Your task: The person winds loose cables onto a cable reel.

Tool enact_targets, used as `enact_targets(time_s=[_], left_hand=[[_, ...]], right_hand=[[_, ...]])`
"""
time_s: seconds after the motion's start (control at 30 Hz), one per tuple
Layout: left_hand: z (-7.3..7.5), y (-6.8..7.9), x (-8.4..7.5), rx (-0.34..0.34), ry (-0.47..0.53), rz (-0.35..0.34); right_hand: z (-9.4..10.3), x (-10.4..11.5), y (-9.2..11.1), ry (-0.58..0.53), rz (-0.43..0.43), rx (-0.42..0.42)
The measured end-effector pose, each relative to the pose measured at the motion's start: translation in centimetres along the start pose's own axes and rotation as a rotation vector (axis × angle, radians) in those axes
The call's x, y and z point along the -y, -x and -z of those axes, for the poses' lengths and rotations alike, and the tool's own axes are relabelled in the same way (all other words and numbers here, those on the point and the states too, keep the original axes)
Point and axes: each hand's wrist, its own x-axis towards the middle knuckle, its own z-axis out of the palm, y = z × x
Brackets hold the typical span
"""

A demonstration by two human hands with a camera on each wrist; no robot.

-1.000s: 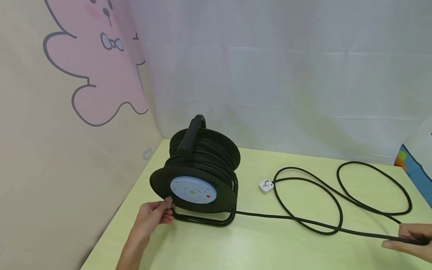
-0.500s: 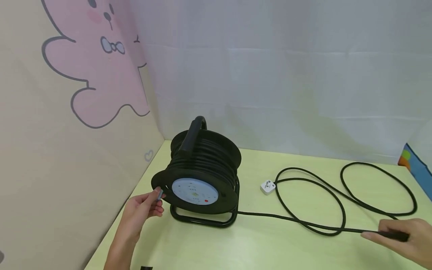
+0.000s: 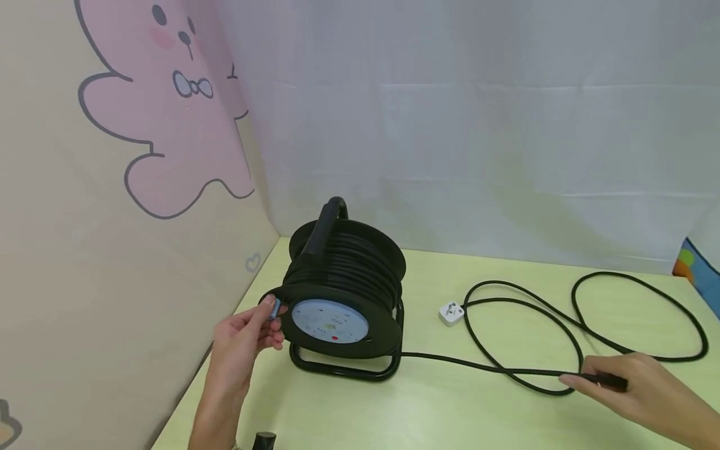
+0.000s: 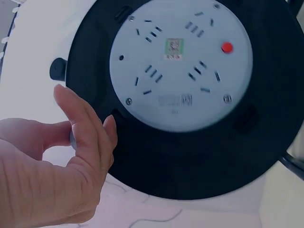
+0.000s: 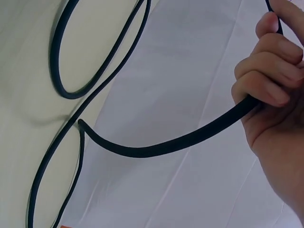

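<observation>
A black cable reel (image 3: 326,347) stands on its tube frame, wound with black cable. Its front disc bears a pale blue socket panel (image 3: 330,321) with a red button (image 4: 227,47). Thumb and fingers of my left hand (image 3: 242,337) pinch a small grey-blue crank knob (image 3: 275,309) at the disc's left edge; in the left wrist view the fingers mostly cover it. From the reel the cable (image 3: 450,359) runs right into my right hand (image 3: 635,380), whose fingers curl round it. A loop of cable hangs behind that hand in the right wrist view.
Loose cable loops (image 3: 579,342) lie on the pale yellow table (image 3: 427,412) at the right, ending in a white plug (image 3: 451,314). A white curtain (image 3: 506,137) hangs behind; a wall with a pink bear stands at the left. A dark stub (image 3: 264,440) pokes in at the bottom edge.
The reel's disc has turned clockwise, and my left hand has carried the knob up along its left edge. My right hand has moved left toward the reel, still holding cable.
</observation>
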Motion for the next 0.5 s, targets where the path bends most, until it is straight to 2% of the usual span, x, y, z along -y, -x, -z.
enact_targets(time_s=[0.17, 0.3, 0.5], left_hand=[[-1.2, 0.7, -0.8, 0.020, 0.052, -0.006], [-2.4, 1.3, -1.3, 0.064, 0.044, -0.022], [-4.4, 1.9, -1.2, 0.148, 0.062, -0.054]], right_hand=[[-1.0, 0.8, -1.2, -0.113, 0.041, 0.089], [-2.1, 1.2, -2.1, -0.204, 0.114, 0.174], [-3.2, 1.9, -3.3, -0.245, 0.175, 0.198]])
